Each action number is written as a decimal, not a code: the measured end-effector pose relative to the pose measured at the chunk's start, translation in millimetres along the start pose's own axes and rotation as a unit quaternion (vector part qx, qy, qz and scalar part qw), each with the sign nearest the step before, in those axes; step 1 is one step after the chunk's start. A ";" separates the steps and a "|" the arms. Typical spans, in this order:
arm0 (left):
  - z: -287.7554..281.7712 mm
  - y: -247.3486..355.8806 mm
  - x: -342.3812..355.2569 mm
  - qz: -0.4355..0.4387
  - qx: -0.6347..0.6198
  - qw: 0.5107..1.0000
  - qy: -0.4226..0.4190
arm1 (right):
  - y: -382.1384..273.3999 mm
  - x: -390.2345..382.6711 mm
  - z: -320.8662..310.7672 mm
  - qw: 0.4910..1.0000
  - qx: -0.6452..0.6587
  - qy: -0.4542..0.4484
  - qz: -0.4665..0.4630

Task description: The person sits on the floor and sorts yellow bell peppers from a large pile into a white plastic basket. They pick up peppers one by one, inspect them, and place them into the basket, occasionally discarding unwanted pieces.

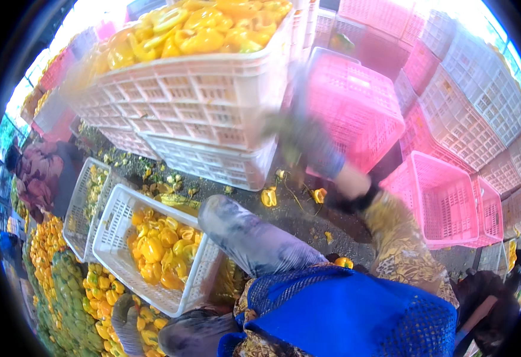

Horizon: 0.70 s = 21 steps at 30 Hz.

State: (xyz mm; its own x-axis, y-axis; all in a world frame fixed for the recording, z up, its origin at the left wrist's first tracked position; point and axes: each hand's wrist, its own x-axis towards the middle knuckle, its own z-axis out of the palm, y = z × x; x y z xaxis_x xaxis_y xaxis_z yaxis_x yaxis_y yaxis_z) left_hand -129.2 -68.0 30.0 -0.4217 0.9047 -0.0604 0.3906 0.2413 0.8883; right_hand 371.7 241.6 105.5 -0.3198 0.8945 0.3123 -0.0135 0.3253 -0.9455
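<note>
I can't tell what my blurred right hand (290,135) grasps beside the top crate (183,104); my left hand is out of view. The crate sits stacked, peppers (201,34) heaped high: a jolt could spill them.

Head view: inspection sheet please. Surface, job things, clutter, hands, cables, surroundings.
Surface: dark floor, wet-looking.
Job things: upper white crate heaped with yellow peppers, stacked on another crate; lower-left white crate part-filled with yellow peppers.
Clutter: pepper pieces scattered on floor.
Hands: right hand gloved, blurred, at upper crate's corner, contact unclear; left hand not identifiable.
Cables: nothing seen.
Surroundings: pink crates, co-worker at left.
</note>
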 end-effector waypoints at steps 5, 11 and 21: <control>-36.9 -108.2 -42.1 -0.260 0.041 0.958 0.115 | 71.7 -48.9 145.8 0.963 -0.079 -0.228 -0.119; -12.8 -228.0 -221.4 -0.380 0.348 0.848 0.123 | -5.1 -82.9 237.1 0.790 0.143 -0.471 0.365; 50.2 -151.5 -221.3 -0.431 0.470 0.766 0.081 | -4.8 -111.5 259.1 0.713 0.055 -0.471 0.517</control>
State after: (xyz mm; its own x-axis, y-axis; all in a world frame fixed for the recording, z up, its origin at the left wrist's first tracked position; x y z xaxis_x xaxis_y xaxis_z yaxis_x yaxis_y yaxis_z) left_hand -53.9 -287.2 -114.1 -0.9206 0.2306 -0.3151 0.2947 0.9397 -0.1734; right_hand 162.0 60.9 51.5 -0.7052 0.0196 -0.7088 0.6338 -0.4308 -0.6425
